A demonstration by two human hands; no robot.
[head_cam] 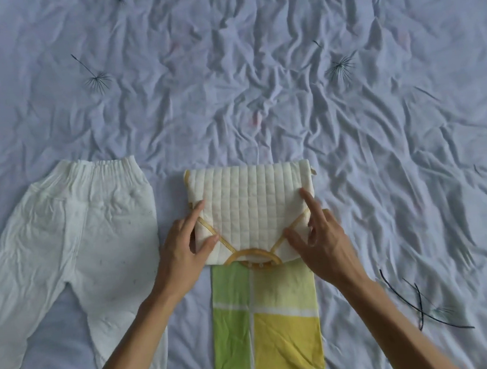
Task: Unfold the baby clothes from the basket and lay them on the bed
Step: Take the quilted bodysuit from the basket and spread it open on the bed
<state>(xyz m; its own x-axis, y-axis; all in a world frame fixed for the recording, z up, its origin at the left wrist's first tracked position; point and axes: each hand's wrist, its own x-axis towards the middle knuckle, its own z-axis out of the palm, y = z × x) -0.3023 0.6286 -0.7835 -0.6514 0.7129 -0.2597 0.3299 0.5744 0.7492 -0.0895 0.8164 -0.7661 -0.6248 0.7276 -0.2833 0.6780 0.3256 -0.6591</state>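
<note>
A folded cream quilted baby top (250, 207) with yellow trim lies on the bed (256, 80), its neckline towards me. My left hand (180, 254) pinches the folded flap at its left edge between forefinger and thumb. My right hand (324, 245) pinches the matching flap at the right edge. Under the top's near edge a folded green and yellow cloth (266, 323) stretches towards me. White baby trousers (74, 246) lie spread flat on the left. No basket is in view.
The pale blue bedsheet is wrinkled and printed with dark dandelion seeds. It stretches far beyond the clothes at the top and to the right.
</note>
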